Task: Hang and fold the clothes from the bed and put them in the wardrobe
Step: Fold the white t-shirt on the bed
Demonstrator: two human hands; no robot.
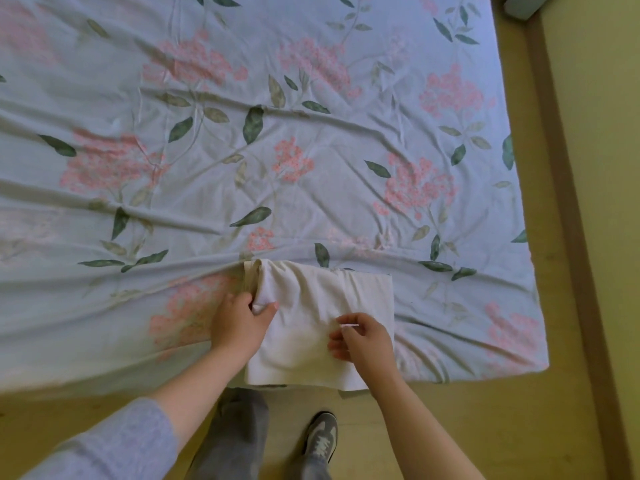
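Observation:
A cream white garment (311, 313), folded into a rough rectangle, lies at the near edge of the bed (242, 150). My left hand (239, 323) grips a bunched fold of the cloth at its left side between thumb and fingers. My right hand (363, 337) rests on the garment's right half, with its fingertips pinching a small ridge of the fabric. The garment's near corner hangs slightly over the bed edge.
The bed carries a pale blue sheet with pink flowers and green leaves, creased toward the garment. Tan floor (588, 237) runs along the right and near sides. My grey trouser leg (239, 434) and shoe (322, 434) stand below the bed edge.

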